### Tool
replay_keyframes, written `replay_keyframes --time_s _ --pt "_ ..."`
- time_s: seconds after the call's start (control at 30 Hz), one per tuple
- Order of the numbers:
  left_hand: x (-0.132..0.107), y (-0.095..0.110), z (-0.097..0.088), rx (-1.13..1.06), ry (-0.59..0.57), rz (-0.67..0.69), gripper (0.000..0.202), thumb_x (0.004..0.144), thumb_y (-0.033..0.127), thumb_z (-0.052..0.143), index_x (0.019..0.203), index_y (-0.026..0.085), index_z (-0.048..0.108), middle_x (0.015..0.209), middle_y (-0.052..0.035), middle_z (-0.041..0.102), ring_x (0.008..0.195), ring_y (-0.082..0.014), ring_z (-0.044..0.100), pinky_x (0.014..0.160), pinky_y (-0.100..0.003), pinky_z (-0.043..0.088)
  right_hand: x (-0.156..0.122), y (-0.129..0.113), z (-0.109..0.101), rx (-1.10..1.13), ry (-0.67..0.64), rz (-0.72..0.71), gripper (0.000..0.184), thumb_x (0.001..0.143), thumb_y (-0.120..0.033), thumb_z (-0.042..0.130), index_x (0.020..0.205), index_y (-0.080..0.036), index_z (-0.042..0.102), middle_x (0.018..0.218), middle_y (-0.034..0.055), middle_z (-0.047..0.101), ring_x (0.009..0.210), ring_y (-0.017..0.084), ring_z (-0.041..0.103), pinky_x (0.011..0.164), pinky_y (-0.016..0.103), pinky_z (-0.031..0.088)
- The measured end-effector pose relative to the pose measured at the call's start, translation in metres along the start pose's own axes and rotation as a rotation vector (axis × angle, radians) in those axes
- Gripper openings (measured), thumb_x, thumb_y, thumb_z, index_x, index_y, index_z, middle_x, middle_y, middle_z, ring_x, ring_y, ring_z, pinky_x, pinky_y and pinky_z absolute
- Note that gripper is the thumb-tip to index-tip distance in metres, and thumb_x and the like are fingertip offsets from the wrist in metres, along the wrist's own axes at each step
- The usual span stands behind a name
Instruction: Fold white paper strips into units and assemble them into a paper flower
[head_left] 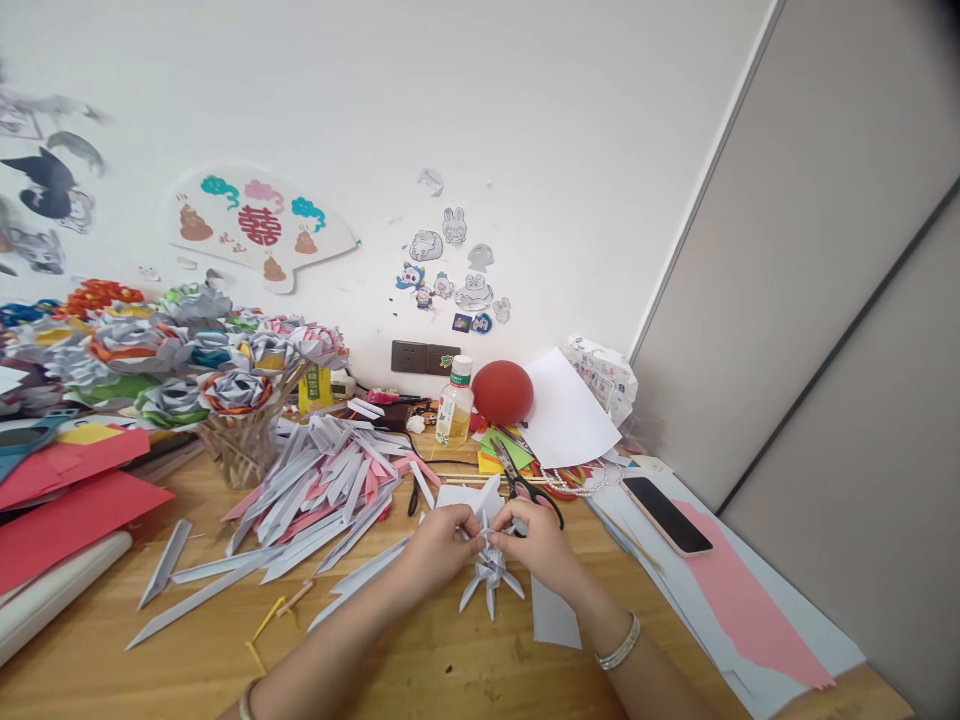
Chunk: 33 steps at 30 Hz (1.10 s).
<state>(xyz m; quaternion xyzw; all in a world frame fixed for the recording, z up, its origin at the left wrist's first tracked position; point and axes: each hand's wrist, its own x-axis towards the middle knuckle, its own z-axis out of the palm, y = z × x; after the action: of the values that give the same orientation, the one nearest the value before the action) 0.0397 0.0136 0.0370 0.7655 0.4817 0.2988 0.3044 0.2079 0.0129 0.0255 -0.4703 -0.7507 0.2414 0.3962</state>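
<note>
My left hand (439, 545) and my right hand (540, 545) meet over the wooden table (420, 660), both pinching a small folded piece of silver-grey paper (491, 575) with several pointed tips hanging down. Fingers of both hands are closed on its upper part. Black-handled scissors (521, 480) lie just beyond my right hand. A heap of folded grey and pink paper strips (322, 490) lies left of my left hand. A bracelet (619, 645) sits on my right wrist.
A glass jar (240, 450) holds a bunch of paper flowers (187, 350) at the left. Red paper sheets (67, 500) lie at the far left. A small bottle (455, 402), a red ball (502, 392), white paper (566, 410) and a phone (666, 515) sit at the back and right.
</note>
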Motion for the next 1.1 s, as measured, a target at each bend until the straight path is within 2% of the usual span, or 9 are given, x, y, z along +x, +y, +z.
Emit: replay_keyframes --time_s 0.1,0.23,0.3,0.4,0.53,0.6,0.73,0.93,1.1 --pt "-0.001 -0.002 0.003 0.068 0.052 0.041 0.009 0.067 0.021 0.051 0.059 0.019 0.055 0.063 -0.0001 0.059 0.067 -0.0171 0.053 0.062 -0.025 0.036 0.000 -0.002 0.001 -0.030 0.025 -0.067 0.010 0.067 -0.016 0.063 0.059 -0.020 0.059 0.067 -0.0011 0.061 0.074 0.018 0.055 0.087 0.036 0.033" --pt "-0.002 -0.002 0.005 0.209 0.118 0.159 0.013 0.069 0.016 0.048 0.059 0.020 0.054 0.064 -0.0020 0.059 0.070 -0.0183 0.053 0.064 -0.026 0.035 0.001 0.000 0.001 -0.015 -0.026 -0.060 0.007 0.068 -0.013 0.061 0.069 -0.021 0.061 0.073 -0.0001 0.060 0.077 0.018 0.054 0.076 0.030 0.039" --pt "-0.003 -0.001 0.005 0.259 0.117 0.188 0.013 0.070 0.016 0.047 0.061 0.019 0.054 0.065 -0.0030 0.059 0.071 -0.0188 0.053 0.065 -0.027 0.035 0.000 0.001 0.001 -0.003 -0.049 -0.033 0.008 0.068 -0.014 0.061 0.072 -0.021 0.062 0.075 0.0004 0.060 0.078 0.018 0.054 0.071 0.028 0.040" --pt "-0.003 0.001 0.002 0.277 0.095 0.186 0.011 0.069 0.015 0.047 0.060 0.019 0.053 0.065 -0.0030 0.057 0.070 -0.0185 0.052 0.064 -0.027 0.036 -0.001 0.002 0.002 0.025 -0.049 -0.019 0.004 0.068 -0.015 0.062 0.067 -0.020 0.061 0.073 0.0000 0.059 0.074 0.017 0.055 0.069 0.027 0.040" --pt "-0.002 0.000 -0.007 0.039 -0.063 0.133 0.007 0.070 0.023 0.051 0.066 0.018 0.053 0.068 -0.0004 0.057 0.069 -0.0158 0.052 0.061 -0.024 0.038 -0.002 0.001 0.002 0.048 -0.027 -0.045 0.007 0.067 -0.016 0.064 0.062 -0.019 0.060 0.070 -0.0006 0.057 0.070 0.015 0.055 0.067 0.026 0.041" --pt "0.000 -0.003 -0.012 -0.130 -0.134 0.111 0.013 0.073 0.031 0.052 0.075 0.018 0.053 0.073 0.0004 0.057 0.070 -0.0145 0.052 0.063 -0.023 0.040 -0.002 -0.001 0.003 0.041 -0.005 -0.059 0.009 0.067 -0.015 0.063 0.060 -0.019 0.059 0.067 -0.0013 0.056 0.068 0.015 0.054 0.067 0.027 0.040" --pt "0.006 -0.010 -0.015 -0.395 -0.166 0.075 0.028 0.078 0.042 0.045 0.089 0.018 0.053 0.087 -0.0009 0.057 0.080 -0.0147 0.052 0.072 -0.025 0.041 -0.002 -0.003 0.004 0.085 0.005 -0.049 0.008 0.066 -0.013 0.064 0.061 -0.018 0.061 0.069 -0.0010 0.058 0.070 0.015 0.056 0.069 0.027 0.041" --pt "0.010 -0.018 -0.003 -0.403 -0.167 -0.027 0.028 0.071 0.044 0.052 0.069 0.016 0.050 0.064 0.0031 0.050 0.060 -0.0133 0.051 0.058 -0.026 0.044 -0.003 -0.004 0.007 0.052 -0.070 -0.045 0.013 0.065 -0.008 0.063 0.072 -0.019 0.064 0.076 0.0000 0.060 0.075 0.015 0.057 0.069 0.026 0.043" --pt "0.009 -0.018 0.000 -0.440 -0.141 -0.103 0.029 0.070 0.047 0.048 0.069 0.019 0.044 0.061 0.0044 0.051 0.051 -0.0130 0.055 0.050 -0.027 0.047 -0.004 -0.002 0.005 0.017 -0.036 -0.240 0.012 0.070 -0.008 0.061 0.067 -0.019 0.064 0.070 0.0002 0.061 0.073 0.015 0.056 0.067 0.026 0.043"
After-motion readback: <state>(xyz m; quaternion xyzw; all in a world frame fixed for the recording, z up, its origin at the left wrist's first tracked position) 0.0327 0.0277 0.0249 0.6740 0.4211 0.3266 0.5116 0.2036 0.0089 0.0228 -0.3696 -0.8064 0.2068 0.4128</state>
